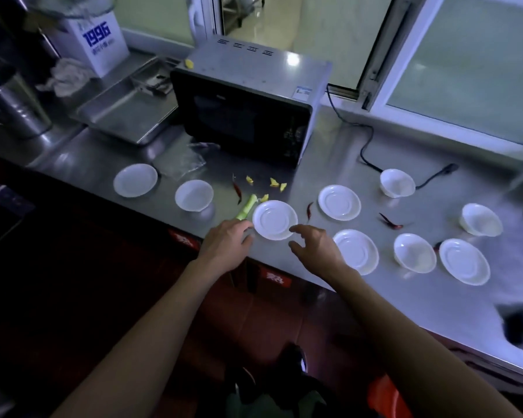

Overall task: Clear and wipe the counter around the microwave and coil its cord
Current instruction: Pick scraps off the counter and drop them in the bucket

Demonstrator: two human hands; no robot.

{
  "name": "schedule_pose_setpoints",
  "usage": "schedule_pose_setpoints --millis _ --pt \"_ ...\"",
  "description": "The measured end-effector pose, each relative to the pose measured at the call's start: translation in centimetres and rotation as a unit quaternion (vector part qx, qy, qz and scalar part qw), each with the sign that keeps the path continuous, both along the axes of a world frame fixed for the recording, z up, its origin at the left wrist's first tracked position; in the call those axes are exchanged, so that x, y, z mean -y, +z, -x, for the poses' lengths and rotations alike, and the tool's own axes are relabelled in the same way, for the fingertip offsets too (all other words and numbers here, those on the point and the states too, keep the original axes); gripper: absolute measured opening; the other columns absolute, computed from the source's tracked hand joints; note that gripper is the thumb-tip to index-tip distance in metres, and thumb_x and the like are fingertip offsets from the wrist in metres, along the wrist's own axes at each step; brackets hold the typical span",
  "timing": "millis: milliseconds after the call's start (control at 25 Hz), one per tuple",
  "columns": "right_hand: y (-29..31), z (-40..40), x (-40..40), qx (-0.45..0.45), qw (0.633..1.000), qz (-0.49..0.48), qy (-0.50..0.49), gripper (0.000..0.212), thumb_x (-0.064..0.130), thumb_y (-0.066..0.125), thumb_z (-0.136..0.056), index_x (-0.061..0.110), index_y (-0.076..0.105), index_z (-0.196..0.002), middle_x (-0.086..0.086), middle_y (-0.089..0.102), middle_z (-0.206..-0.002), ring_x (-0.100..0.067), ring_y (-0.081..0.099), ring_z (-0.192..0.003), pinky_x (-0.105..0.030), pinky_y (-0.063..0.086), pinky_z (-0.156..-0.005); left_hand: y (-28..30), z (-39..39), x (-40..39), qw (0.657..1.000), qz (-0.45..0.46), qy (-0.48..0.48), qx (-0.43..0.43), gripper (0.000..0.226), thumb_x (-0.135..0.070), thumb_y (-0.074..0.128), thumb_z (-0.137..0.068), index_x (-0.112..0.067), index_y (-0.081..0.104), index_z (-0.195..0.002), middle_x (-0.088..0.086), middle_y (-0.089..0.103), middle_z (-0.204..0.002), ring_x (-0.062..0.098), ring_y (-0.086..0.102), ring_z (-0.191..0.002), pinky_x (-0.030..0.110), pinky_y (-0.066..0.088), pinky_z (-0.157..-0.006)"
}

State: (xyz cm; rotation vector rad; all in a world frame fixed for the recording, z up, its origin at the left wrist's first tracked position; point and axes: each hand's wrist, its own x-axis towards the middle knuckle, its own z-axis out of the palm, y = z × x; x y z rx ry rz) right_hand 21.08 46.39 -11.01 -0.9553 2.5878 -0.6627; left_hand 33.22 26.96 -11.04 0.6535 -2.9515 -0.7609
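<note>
Near the counter's (405,300) front edge, left hand (227,245) with loosely curled fingers touching a white saucer's (274,219) rim, right hand (317,245) spread open just beside it, gripping nothing. Farther back, microwave (242,116) toward the rear edge, black cord (363,146) trailing loose to its right.

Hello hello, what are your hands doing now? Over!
Left hand touching saucer rim, right hand open beside it. Cord uncoiled. Chillies, yellow scraps on counter.

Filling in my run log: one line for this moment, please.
phase: clearing dishes | left hand: touching saucer rim | right hand: open, reaching for it | cord: uncoiled
</note>
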Motion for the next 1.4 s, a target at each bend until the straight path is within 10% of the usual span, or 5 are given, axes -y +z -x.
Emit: schedule_pose_setpoints --millis 1400 --pt "-11.2 17.2 18.0 0.079 0.967 -0.058 -0.237 0.036 0.015 0.060 -0.092 0.008 0.060 -0.127 -0.018 0.065 -0.112 -0.038 0.063 -0.097 -0.043 0.055 -0.078 -9.7 24.2 16.6 0.976 -0.020 -0.208 0.069 0.025 -0.020 0.055 -0.092 -0.015 0.066 -0.114 0.002 0.067 -0.116 0.026 0.056 -0.108 0.042 0.048 -0.089"
